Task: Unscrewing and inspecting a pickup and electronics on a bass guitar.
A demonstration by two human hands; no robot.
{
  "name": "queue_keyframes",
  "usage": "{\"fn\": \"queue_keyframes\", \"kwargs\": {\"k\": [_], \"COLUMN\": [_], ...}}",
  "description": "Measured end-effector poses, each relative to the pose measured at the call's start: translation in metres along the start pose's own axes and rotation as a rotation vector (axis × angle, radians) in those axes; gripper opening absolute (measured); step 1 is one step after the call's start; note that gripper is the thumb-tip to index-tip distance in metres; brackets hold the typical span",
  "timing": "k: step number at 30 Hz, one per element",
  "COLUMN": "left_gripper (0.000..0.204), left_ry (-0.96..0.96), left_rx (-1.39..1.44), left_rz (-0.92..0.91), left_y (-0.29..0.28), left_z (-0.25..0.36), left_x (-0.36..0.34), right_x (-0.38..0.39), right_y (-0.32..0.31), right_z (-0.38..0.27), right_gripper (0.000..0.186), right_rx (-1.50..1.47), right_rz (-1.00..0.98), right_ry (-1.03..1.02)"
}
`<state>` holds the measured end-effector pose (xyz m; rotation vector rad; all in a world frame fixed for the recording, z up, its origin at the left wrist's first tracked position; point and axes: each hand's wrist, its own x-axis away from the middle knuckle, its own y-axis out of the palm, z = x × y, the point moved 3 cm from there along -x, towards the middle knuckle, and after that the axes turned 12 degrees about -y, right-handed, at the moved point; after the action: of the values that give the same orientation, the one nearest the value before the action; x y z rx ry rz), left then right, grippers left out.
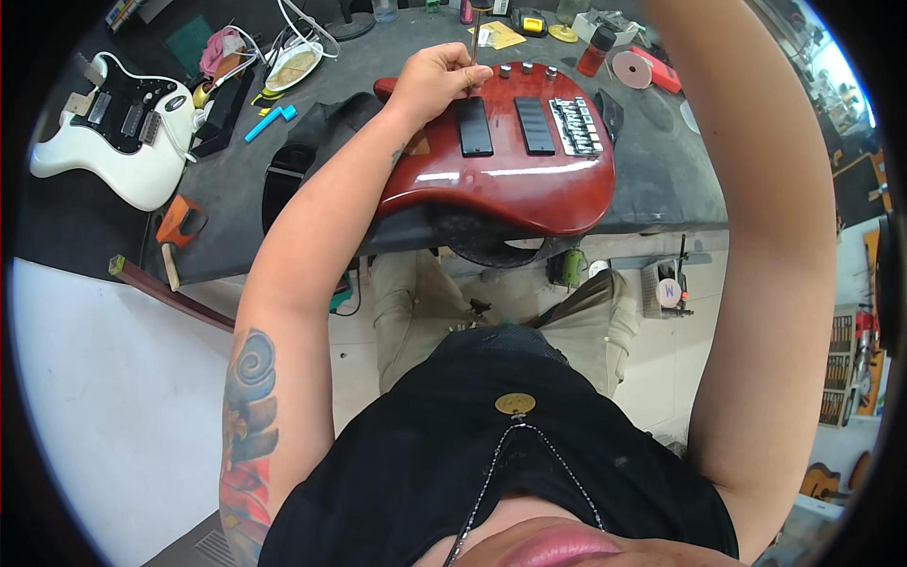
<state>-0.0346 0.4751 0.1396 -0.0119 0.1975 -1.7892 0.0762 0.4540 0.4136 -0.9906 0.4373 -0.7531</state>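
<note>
On the dark workbench (657,180) lies a red electric bass body (496,198) with two black pickups (535,126), a silver bridge (576,128) and several knobs (526,70). My left hand (439,80) is pinched on the thin upright metal shaft of a screwdriver-like tool (474,38), just above the bass near a pickup. The tool's top is cut off by the upper edge. My right forearm reaches up out of the picture, so that hand is hidden beyond the top edge.
A white guitar body (132,180) is at left, near an orange tool (184,222) and a blue plastic tool (269,123). A bottle (595,52) and red case (661,76) stand behind right. A green power tool (567,269) sits below the bench edge.
</note>
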Motion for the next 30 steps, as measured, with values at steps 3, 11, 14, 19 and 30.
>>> {"fn": "queue_keyframes", "kwargs": {"k": [3,11,14,19,30], "left_gripper": [0.014,0.013,0.013,0.013,0.020], "left_ry": [-0.024,-0.089,-0.074,0.007,0.149], "left_rx": [0.017,0.117,0.062,-0.091,-0.134], "left_rz": [0.000,-0.032,-0.044,-0.011,0.048], "left_y": [0.008,-0.002,-0.007,-0.003,-0.007], "left_z": [0.009,0.013,0.007,0.017,0.018], "left_x": [0.006,0.007,0.001,-0.002,-0.002], "right_x": [0.000,0.010,0.001,0.011,0.001], "right_y": [0.006,0.005,0.004,0.001,0.019], "right_z": [-0.002,-0.006,-0.009,-0.009,-0.003], "right_gripper": [0.037,0.036,0.035,0.035,0.038], "right_rx": [-0.117,-0.420,-0.269,-0.222,-0.274], "right_rz": [0.060,0.269,0.207,0.159,0.316], "right_ry": [-0.135,-0.301,-0.159,-0.165,-0.197]}}
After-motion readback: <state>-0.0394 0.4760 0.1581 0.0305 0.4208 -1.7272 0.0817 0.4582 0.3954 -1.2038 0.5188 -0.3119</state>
